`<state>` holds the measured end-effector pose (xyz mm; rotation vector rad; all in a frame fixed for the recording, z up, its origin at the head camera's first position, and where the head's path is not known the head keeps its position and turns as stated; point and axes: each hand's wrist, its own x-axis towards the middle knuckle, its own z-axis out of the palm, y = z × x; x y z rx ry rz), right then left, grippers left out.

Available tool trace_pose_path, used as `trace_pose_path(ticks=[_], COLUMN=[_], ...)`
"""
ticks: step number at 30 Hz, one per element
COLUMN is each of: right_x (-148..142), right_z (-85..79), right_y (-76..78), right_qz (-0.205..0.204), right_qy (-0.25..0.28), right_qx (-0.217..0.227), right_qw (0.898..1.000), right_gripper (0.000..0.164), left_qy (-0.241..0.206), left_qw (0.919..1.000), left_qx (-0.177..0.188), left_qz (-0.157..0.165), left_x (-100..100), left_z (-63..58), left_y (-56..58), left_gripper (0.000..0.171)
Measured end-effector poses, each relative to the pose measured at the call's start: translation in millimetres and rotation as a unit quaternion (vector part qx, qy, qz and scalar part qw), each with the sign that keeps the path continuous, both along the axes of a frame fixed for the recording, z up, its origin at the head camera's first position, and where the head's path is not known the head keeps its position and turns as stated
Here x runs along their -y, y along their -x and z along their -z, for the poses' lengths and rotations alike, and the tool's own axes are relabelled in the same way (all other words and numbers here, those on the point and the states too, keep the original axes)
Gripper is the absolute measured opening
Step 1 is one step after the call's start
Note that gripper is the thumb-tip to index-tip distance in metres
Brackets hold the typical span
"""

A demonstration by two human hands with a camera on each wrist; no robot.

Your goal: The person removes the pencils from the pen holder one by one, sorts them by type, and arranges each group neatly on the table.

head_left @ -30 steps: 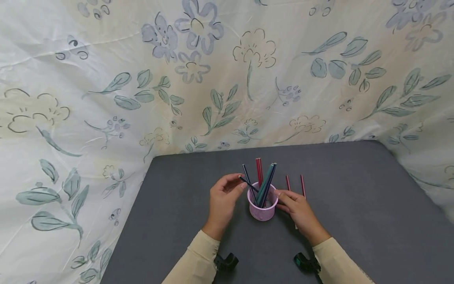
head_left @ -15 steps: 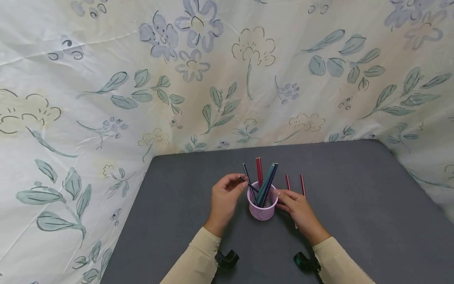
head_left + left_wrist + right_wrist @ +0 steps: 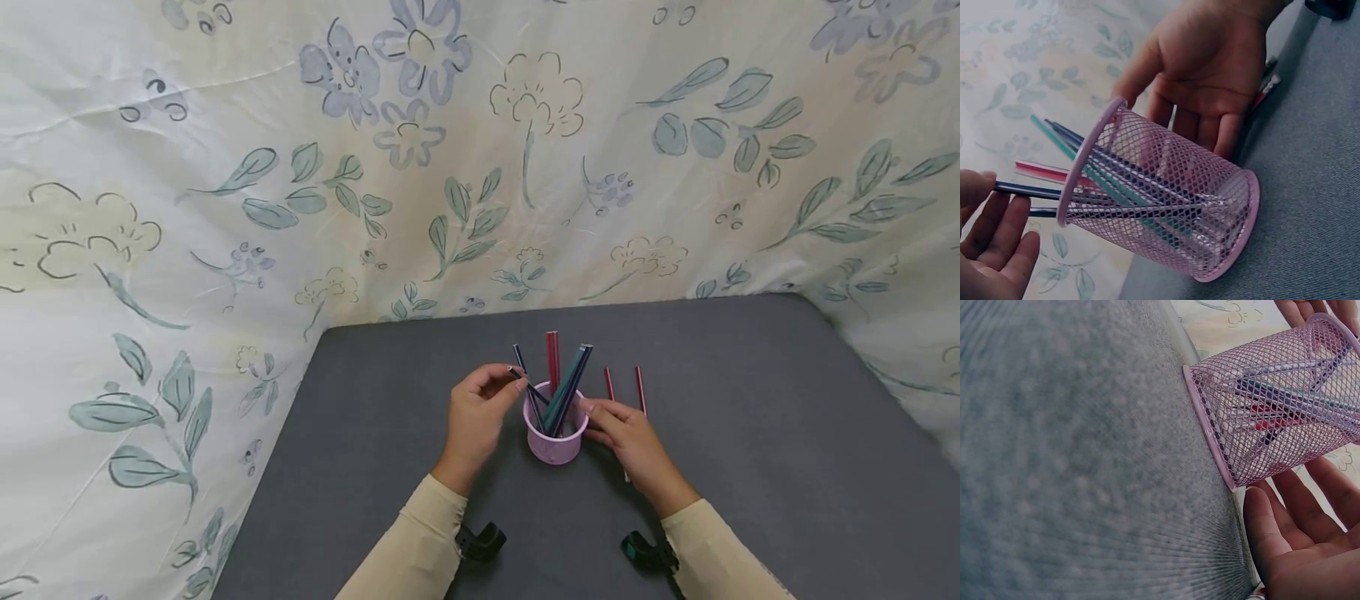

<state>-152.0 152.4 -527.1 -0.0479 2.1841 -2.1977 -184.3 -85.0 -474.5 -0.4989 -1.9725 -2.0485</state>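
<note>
A pink mesh pencil cup point(image 3: 553, 451) stands upright on the table with several pencils in it. My left hand point(image 3: 474, 429) is at the cup's left, its thumb and fingers pinching the end of a dark pencil point(image 3: 1029, 189) that leans over the rim. My right hand point(image 3: 636, 446) holds the cup's right side near the rim; in the left wrist view its other fingers lie along the mesh. Red pencils point(image 3: 552, 358), a teal pencil point(image 3: 564, 392) and other dark pencils stand in the cup. The lower ends are seen through the mesh.
Two red pencils point(image 3: 641, 387) lie on the dark grey table point(image 3: 375, 417) to the right, partly hidden by the right hand. A floral cloth point(image 3: 450, 167) hangs behind the table and along its sides. Black wrist devices point(image 3: 482, 543) show under both forearms.
The left hand has shifted slightly right, still pinching the dark pencil. The pencils in the cup have moved a little to the right. The right hand stays at the cup.
</note>
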Motion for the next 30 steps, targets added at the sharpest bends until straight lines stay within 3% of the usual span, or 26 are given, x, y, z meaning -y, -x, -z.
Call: trace_pose_path(ticks=[12, 30], right_x=[-2, -7], right_z=[-1.5, -3.3], right_y=[1.8, 5.3], right_qz=[-0.001, -0.005], right_qy=[0.002, -0.011], right_qx=[0.006, 0.021], right_qw=[1.0, 1.0], right_gripper=[0.046, 0.05], left_qy=[0.007, -0.026], left_qw=[0.9953, 0.9904], left_qx=[-0.081, -0.108], left_qz=[-0.052, -0.083], left_x=[4, 27], left_z=[-20.0, -55.8], left_y=[-2.5, -5.6], left_gripper=[0.012, 0.016])
